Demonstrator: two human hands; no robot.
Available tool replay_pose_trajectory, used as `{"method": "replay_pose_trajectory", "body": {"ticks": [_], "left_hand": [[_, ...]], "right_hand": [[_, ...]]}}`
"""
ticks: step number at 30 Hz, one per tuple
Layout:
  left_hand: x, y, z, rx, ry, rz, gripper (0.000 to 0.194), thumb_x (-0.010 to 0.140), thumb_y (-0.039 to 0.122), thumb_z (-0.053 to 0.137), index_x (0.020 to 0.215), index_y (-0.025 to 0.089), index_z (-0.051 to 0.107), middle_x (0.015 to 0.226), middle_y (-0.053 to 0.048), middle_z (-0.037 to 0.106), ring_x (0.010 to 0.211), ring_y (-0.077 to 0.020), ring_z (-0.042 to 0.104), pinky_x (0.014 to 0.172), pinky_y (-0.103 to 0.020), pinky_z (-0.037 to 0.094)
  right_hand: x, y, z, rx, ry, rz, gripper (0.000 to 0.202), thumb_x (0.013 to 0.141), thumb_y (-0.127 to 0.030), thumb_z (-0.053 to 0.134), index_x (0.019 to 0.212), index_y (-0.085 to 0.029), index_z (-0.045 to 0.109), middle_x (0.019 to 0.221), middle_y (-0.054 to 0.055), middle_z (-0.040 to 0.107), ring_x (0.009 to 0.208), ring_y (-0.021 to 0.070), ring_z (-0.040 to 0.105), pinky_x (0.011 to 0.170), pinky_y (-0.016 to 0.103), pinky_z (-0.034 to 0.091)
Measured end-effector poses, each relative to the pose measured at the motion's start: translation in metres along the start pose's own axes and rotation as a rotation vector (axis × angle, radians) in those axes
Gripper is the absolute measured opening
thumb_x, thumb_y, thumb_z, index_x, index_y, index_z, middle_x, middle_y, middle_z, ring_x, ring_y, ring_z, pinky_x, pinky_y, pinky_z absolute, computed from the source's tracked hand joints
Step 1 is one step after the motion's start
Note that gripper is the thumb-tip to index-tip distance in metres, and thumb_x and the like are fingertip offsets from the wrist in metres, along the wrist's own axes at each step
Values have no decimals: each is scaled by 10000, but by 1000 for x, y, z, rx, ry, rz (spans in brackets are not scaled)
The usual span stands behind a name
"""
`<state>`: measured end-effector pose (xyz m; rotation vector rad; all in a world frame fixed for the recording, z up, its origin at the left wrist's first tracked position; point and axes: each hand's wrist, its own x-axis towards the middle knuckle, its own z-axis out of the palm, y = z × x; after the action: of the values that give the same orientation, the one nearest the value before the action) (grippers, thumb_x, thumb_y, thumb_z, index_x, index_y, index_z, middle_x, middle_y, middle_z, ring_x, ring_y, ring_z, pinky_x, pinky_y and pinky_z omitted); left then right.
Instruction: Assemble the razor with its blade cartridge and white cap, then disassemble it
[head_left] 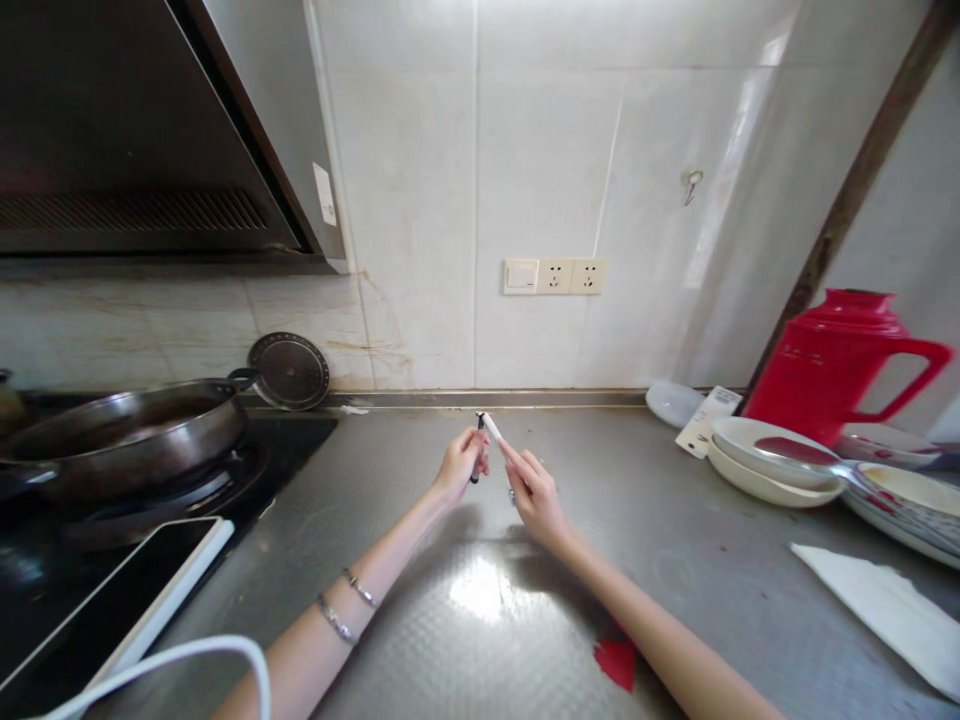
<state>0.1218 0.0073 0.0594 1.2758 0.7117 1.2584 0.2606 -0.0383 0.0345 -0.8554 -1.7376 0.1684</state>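
Note:
My left hand (457,468) is closed around a slim black stick (475,478) held upright, with a small head at its top; its exact kind is too small to make out. A thin white stick (491,428) is gripped in my right hand (537,497), tilted up and to the left. The tips of the two sticks meet or nearly meet; I cannot tell whether they touch. Both hands are over the middle of the grey metal counter (405,620). Something small and shiny, hard to identify, shows beside my right fingers.
On the left, a steel pan (142,435) sits on the black stove (289,445), with a phone-like slab (112,615) and white cable (195,645) nearer. A red thermos jug (829,370), stacked dishes (776,480) and white paper (877,610) occupy the right. A red scrap (616,662) lies in front.

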Motion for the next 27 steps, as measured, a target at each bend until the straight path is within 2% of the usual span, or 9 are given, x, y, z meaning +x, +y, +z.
{"method": "replay_pose_trajectory", "body": {"ticks": [3,7,10,16,21,27], "left_hand": [[0,2,-1,9,4,14,320,760,503,534,762,186,493,509,75,414,391,-44,383,440,-174,381],[-2,-1,0,17,-22,18,336,785,526,482,803,191,490,503,75,413,388,-55,379,423,-182,384],[-6,-6,1,27,-50,25,358,790,538,463,808,181,490,499,73,414,384,-58,375,426,-192,390],[-17,-18,2,77,-64,20,361,787,536,471,805,176,489,495,75,412,397,-56,381,431,-180,358],[-29,-23,2,129,-79,47,373,765,547,495,770,175,459,481,83,390,400,-58,370,425,-183,328],[-43,-13,4,185,-67,92,379,785,542,473,691,180,409,518,72,412,429,-48,378,449,-183,301]], "right_hand": [[7,-8,-1,98,48,105,403,898,-291,390,1280,-212,492,730,11,479,555,105,432,515,229,382],[21,-31,-7,365,98,353,430,874,-412,412,1218,-175,514,633,-30,458,408,62,335,372,197,271],[23,-50,-12,529,30,523,430,839,-492,430,1032,-143,590,514,-65,389,352,51,295,323,180,205],[2,-66,-14,872,-75,865,406,735,-538,536,889,-162,544,450,-106,351,302,21,198,302,152,100],[-4,-78,-12,1044,-75,983,370,676,-515,598,786,-174,506,430,-115,329,311,7,163,312,142,69],[4,-91,-9,1106,-58,1041,377,648,-509,628,703,-186,441,435,-117,311,326,0,145,324,141,44]]}}
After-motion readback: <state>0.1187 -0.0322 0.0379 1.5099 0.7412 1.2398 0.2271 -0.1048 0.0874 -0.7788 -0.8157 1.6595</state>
